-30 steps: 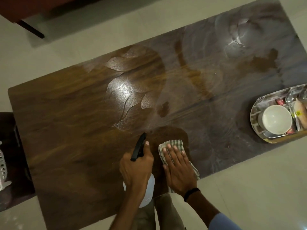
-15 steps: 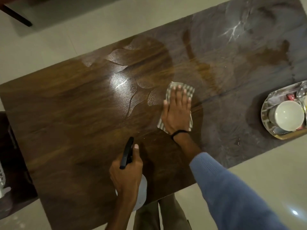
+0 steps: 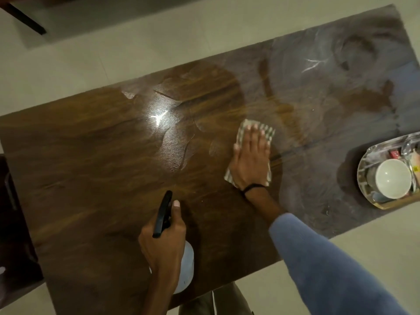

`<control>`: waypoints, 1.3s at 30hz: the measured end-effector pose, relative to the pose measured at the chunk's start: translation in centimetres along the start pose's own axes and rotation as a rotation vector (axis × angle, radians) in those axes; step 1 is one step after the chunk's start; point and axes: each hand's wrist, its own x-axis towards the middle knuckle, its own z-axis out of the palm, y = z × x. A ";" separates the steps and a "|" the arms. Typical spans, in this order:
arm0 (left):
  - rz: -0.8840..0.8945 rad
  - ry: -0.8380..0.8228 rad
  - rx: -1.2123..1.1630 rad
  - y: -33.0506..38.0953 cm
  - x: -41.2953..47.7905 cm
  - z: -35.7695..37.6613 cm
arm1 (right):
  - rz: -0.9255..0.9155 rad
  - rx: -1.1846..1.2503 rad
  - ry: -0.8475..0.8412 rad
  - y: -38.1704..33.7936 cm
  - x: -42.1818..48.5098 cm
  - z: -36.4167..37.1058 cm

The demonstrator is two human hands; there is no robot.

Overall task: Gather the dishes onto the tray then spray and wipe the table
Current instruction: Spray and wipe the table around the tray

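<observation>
1. The cloth [image 3: 250,153] is a small checked rag, soft and limp, lying flat on the bench [image 3: 91,155] just right of the frame's centre. It probably slides easily on the wet film, and a flat palm should serve better than a pinch.
2. The right hand [image 3: 251,160] lies spread on it, fingers straight and pointing to the top of the frame, pressing rather than gripping. The arm in a blue sleeve [image 3: 329,269] reaches up from the lower right.
3. The spray bottle [image 3: 184,269], pale plastic with a black trigger head [image 3: 162,214], looks light and rigid. It is best held round the neck (as it is now).
4. The left hand [image 3: 163,242] is wrapped around that neck at lower centre, thumb up beside the trigger.
5. The tray [image 3: 363,169] sits at the right edge, carrying a white bowl [image 3: 393,178] and other pieces, so gathering looks done.
</observation>
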 end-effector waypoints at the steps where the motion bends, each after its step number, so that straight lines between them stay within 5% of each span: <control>1: 0.005 0.009 0.000 0.1 0.2 0.2 | 0.022 0.025 0.017 -2.1 1.0 0.4; 5: 0.000 0.024 0.029 1.1 0.3 0.6 | -0.395 -0.022 -0.092 -6.9 -3.6 2.5; 8: 0.017 0.010 -0.012 1.9 0.7 0.4 | -0.576 -0.073 -0.165 -2.7 -8.2 2.3; 13: -0.006 -0.003 -0.061 2.8 1.8 0.4 | -0.312 -0.117 -0.151 3.5 -4.7 -0.2; 18: -0.032 0.027 -0.110 3.3 2.7 1.8 | 0.030 0.030 0.029 -2.9 8.7 -0.9; 21: -0.037 0.044 -0.088 3.3 3.0 2.5 | -0.226 -0.018 -0.020 -6.6 10.2 -0.3; 25: -0.087 0.076 -0.066 4.3 3.5 3.3 | -0.537 -0.091 -0.147 -2.3 6.9 -1.0; 29: -0.130 0.122 -0.109 5.9 4.1 3.8 | -0.385 -0.098 -0.120 1.1 10.1 -2.1; 34: -0.037 0.188 -0.147 7.0 5.4 5.1 | -0.124 0.028 0.012 -6.8 19.2 -1.6; 39: -0.006 0.209 -0.103 8.3 5.6 5.5 | -0.581 -0.055 -0.096 -11.3 17.3 -0.7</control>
